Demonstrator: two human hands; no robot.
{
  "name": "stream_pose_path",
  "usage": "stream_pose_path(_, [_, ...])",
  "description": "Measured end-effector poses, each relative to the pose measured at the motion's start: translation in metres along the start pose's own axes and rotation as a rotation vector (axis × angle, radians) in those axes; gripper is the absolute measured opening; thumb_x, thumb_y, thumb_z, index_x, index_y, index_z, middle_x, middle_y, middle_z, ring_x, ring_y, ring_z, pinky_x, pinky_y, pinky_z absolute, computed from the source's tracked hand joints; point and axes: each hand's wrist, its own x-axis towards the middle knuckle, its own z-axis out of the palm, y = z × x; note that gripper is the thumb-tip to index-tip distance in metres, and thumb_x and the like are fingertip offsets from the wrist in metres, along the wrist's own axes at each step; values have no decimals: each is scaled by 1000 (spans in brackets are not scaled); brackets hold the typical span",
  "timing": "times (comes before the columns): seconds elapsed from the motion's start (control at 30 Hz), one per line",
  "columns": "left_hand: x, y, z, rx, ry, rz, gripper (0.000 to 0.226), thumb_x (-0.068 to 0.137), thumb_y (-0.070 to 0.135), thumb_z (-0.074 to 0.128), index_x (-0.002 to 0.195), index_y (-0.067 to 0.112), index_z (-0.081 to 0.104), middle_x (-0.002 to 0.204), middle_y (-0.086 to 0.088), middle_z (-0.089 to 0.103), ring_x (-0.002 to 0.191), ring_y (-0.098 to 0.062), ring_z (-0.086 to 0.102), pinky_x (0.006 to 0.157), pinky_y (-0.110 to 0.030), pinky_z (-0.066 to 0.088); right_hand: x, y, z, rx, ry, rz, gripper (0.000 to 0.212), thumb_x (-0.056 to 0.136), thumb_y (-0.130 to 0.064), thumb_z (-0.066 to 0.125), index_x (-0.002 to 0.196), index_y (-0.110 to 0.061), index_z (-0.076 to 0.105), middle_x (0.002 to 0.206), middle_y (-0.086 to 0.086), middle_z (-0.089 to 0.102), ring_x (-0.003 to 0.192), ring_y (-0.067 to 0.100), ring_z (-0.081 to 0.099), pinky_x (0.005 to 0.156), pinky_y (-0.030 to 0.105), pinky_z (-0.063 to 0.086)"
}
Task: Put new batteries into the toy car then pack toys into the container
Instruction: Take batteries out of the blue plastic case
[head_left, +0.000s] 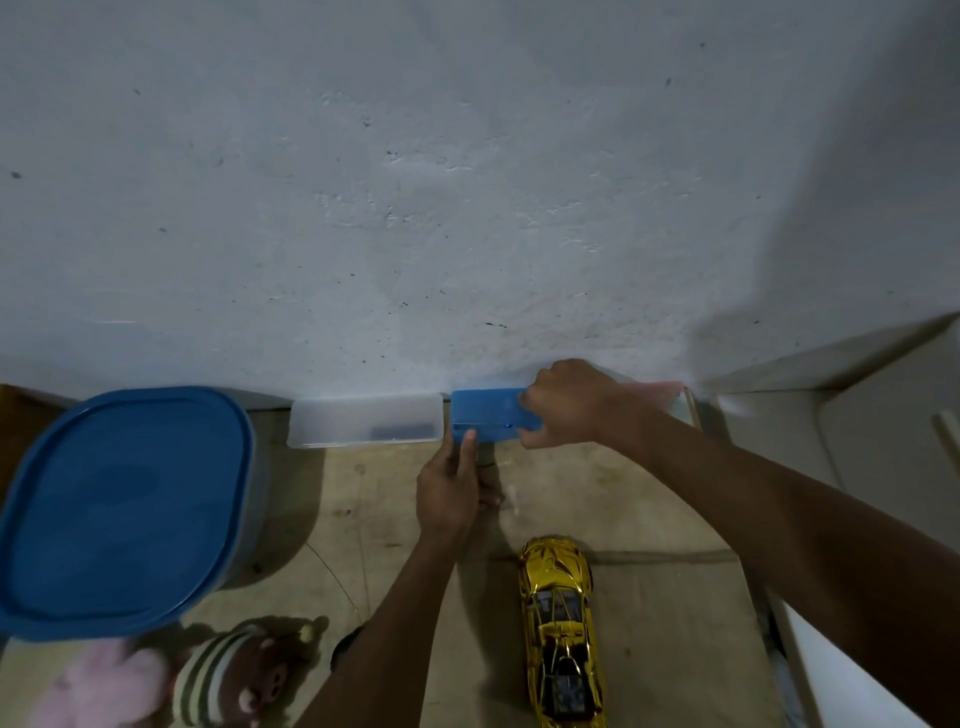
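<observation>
The work surface is a tan, scuffed board (649, 499) set against a pale, rough plaster wall (467, 182).

The right hand (566, 402) rests on top of a small blue rectangular plastic box (485, 415) at the wall edge, at 12 o'clock from the frame's centre bottom. Its fingers are curled over the box's right portion and grip it. The left hand (452, 493) sits just below the box at 6 o'clock from it, thumb extended up and touching the box's lower left edge; the remaining fingers are folded narrow, and whether they hold anything cannot be told.

A clear rectangular plastic tray (363, 421) lies just beside the blue box at its 9 o'clock, with a dark item inside, too blurred to identify.

The shiny gold toy car (561, 629) lies on the board at 5 o'clock from the left hand, apart from both hands.

The large container with a blue rounded lid (124, 509) stands at 9 o'clock, lid on. A brown plush toy in a striped hat (234, 675) and a pink plush toy (104, 686) lie at 7 o'clock, outside the container.
</observation>
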Motion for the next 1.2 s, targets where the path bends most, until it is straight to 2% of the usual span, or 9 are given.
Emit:
stream_pose_path(0.1, [-3,0,-1,-28,-3,8,29,101,37,51,125,26,62,69,-5,72,53,-28,71,58,-47,62,-2,2,-2,-11,28,-15,48,87,-53,50,107,-12,67,86,6,62,68,20,47,67,29,39])
stream_pose_path(0.2, [-5,-3,0,-7,21,55,22,102,35,50,114,52,56,88,-1,75,60,-24,73,60,-44,62,-5,5,-1,30,151,1,39,88,-48,50,98,-16,69,83,7,69,64,22,49,65,28,39])
stream_pose_path(0.33, [-1,-11,3,-4,66,33,17,95,53,51,104,67,57,91,0,76,78,-24,74,70,-50,62,-8,8,13,162,437,71,32,78,-42,56,86,-19,77,64,5,72,51,24,65,54,26,48])
stream_pose_path(0.53, [4,-12,4,-120,129,-56,20,96,38,60,88,55,67,88,-8,78,81,-31,74,78,-52,61,-13,-2,28,337,717,222,20,76,-30,74,85,-14,78,78,2,75,62,20,70,54,25,53])
stream_pose_path(0.6, [6,-11,2,-166,128,-94,18,97,28,61,95,43,69,87,-12,77,79,-31,74,77,-51,61,-14,-8,35,323,792,231,17,79,-27,74,85,-12,78,82,3,74,68,20,68,61,26,52])
stream_pose_path(0.7, [5,-8,0,-300,111,-154,27,100,13,55,125,13,66,77,-11,76,58,-21,72,60,-33,63,-16,-16,41,255,848,356,14,83,-27,68,80,-17,76,82,1,67,73,20,61,65,31,46])
stream_pose_path(0.93, [-1,-7,-5,-342,82,-180,35,101,8,51,136,5,57,77,-2,75,51,-15,70,54,-21,58,-15,-30,39,666,764,540,13,86,-24,74,84,-14,66,80,-2,69,64,13,63,52,20,43])
stream_pose_path(1.03, [-1,-5,-8,-362,51,-195,36,101,11,52,137,6,57,88,-12,75,53,-15,71,55,-21,59,-26,-28,40,779,708,564,12,89,-28,69,90,-17,64,86,-9,69,70,5,60,57,22,49])
stream_pose_path(1.2, [-2,-4,-11,-381,20,-214,37,102,15,52,138,8,54,88,-11,76,58,-18,73,59,-24,61,-54,-14,48,821,562,606,4,89,-20,68,92,-18,71,89,-2,74,78,13,69,67,31,57])
